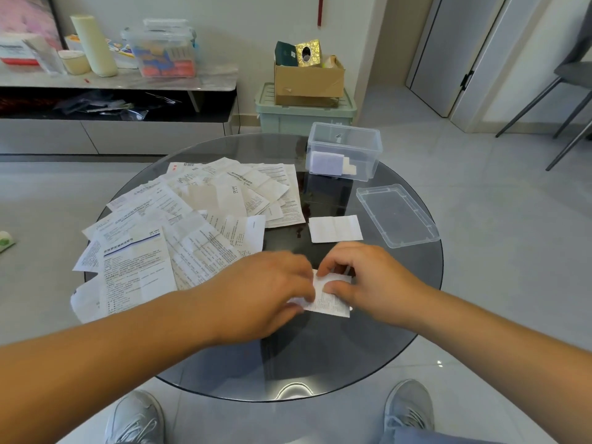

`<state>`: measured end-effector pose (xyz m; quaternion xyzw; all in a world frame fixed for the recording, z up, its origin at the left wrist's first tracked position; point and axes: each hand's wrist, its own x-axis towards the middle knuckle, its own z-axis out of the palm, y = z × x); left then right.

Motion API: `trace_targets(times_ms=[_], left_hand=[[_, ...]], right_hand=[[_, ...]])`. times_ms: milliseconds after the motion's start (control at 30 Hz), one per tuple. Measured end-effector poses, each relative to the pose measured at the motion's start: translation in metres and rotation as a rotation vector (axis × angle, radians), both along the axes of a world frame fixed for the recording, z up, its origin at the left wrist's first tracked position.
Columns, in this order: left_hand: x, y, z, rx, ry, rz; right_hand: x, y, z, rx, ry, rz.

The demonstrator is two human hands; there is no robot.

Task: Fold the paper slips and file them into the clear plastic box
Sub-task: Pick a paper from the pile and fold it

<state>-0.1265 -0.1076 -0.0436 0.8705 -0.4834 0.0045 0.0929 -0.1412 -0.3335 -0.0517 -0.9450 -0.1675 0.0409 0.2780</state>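
Observation:
A small printed paper slip [330, 301] lies partly folded on the round glass table [320, 354] near its front. My left hand [266, 290] covers the slip's left side, fingers curled over its edge. My right hand [365, 280] pinches its top right part between thumb and fingers. A folded white slip [334, 228] lies flat just beyond my hands. The clear plastic box [344, 152] stands open at the far right of the table with a few folded slips inside. A large heap of unfolded paper slips [192, 219] spreads over the table's left half.
The box's clear lid [397, 214] lies upside down at the table's right edge. Behind the table stand a green storage bin [304, 115] with a cardboard box on it and a low shelf unit [118, 88]. A chair [570, 91] stands far right. My shoes show below.

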Motion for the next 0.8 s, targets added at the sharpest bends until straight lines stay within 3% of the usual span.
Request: trace_targets(times_ms=[233,433,533,667,800], left_hand=[[-0.021,0.015,-0.013,0.074,-0.052,-0.042],[-0.02,0.02,-0.017,0.066,-0.003,-0.026],[-0.016,0.019,-0.013,0.074,-0.059,-0.048],[-0.01,0.025,-0.011,0.044,-0.023,-0.052],[-0.008,0.026,-0.009,0.05,0.029,-0.062]], right_hand=[[-0.032,-0.006,-0.002,-0.219,-0.35,0.196],[-0.064,-0.017,-0.018,-0.514,-0.316,0.219],[-0.067,-0.026,-0.018,-0.51,-0.342,0.188],[-0.062,-0.037,-0.017,-0.382,-0.358,0.127],[-0.056,-0.042,-0.014,-0.382,-0.338,0.149]])
